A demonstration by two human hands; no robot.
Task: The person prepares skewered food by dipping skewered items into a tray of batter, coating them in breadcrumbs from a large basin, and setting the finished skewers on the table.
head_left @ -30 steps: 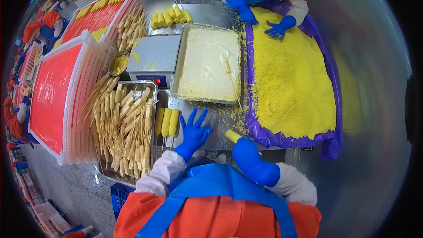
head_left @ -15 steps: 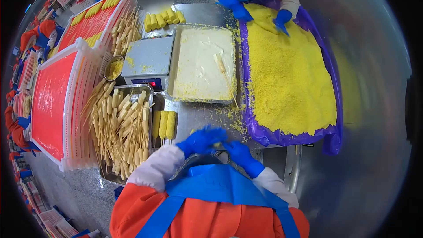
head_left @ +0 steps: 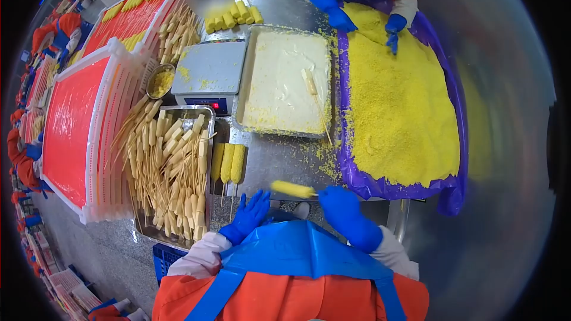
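My right hand [head_left: 344, 209], in a blue glove, is closed on the stick end of a yellow coated skewer [head_left: 292, 189], which points left over the table's front edge. To its left, my left hand [head_left: 248, 214] has its fingers spread and holds nothing. Just above my left hand, three yellow coated skewers [head_left: 226, 163] lie side by side. A metal tray [head_left: 209, 120] left of them bears many pale skewers [head_left: 172, 166]. Farther back is a tray of pale batter [head_left: 285, 77] with one pale skewer [head_left: 310, 82] lying in it.
Yellow crumbs [head_left: 404, 107] fill a purple-lined container [head_left: 455, 113] at right, where a co-worker's gloved hands [head_left: 340, 20] rest. A scale [head_left: 209, 68], a small bowl [head_left: 160, 82] and red-topped stacked trays [head_left: 74, 131] stand left. More yellow skewers [head_left: 233, 16] lie at the back.
My hands came together over the yellow skewer, then moved apart; the skewer now extends left from my right hand. The co-worker's right-side hand has shifted over the crumbs.
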